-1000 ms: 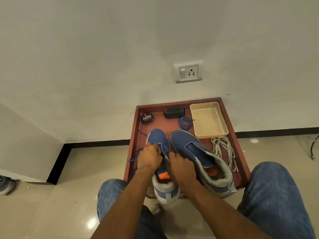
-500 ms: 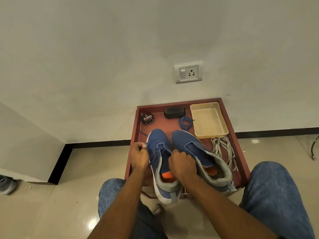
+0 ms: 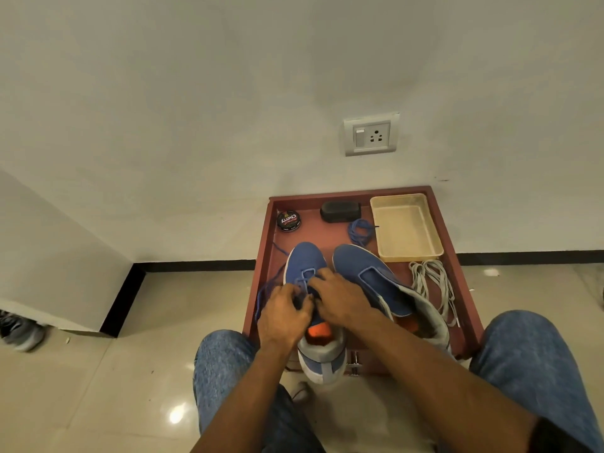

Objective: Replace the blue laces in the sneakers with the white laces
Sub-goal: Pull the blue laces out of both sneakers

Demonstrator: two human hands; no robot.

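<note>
Two blue sneakers are seen side by side in a red-brown tray [image 3: 439, 220] on the floor. The left sneaker [image 3: 305, 258] is worked by both hands, which are together over its lacing. The left hand [image 3: 283, 313] is curled on the blue lace [image 3: 266, 289]; the right hand [image 3: 340, 297] pinches at the eyelets. The right sneaker [image 3: 367, 273] carries no lace. The white laces [image 3: 434, 282] lie bunched just beside it. A removed blue lace [image 3: 359, 231] is coiled near a cream dish [image 3: 405, 228].

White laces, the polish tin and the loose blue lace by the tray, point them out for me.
white laces [image 3: 431, 282], head view, middle of the bundle.
polish tin [image 3: 289, 220], head view, centre of its lid.
loose blue lace [image 3: 359, 231], head view, on the coiled loops.
</note>
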